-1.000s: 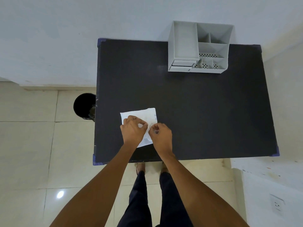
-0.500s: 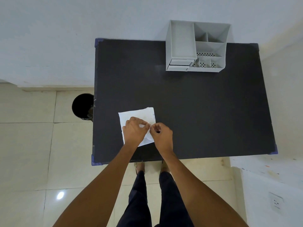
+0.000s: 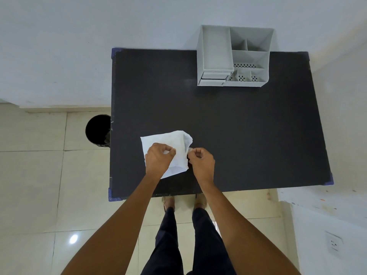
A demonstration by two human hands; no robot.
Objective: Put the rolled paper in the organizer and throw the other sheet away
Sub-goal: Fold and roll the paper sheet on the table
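Where the black table meets its near-left quarter, one white sheet of paper lies partly lifted, its right edge curling up off the surface and its far-right corner bent over. Left hand: knuckles up, resting on the sheet's near-left portion, thumb and fingers pinched together on the paper. Right hand: just beside the sheet's right edge, fingers curled, thumb and forefinger pinching that edge or a small pale scrap at it; which of the two cannot be told. A dark item sits under the right hand at the paper's edge, too hidden to identify. Grey organizer: upright at the table's far edge, well apart from the hands, with one long tray-like compartment on its left, several smaller compartments on its right, and small drawers at its front-left; all visible compartments hold nothing. Black bin: on the tiled floor, touching or just beside the table's left edge, mouth open upward.
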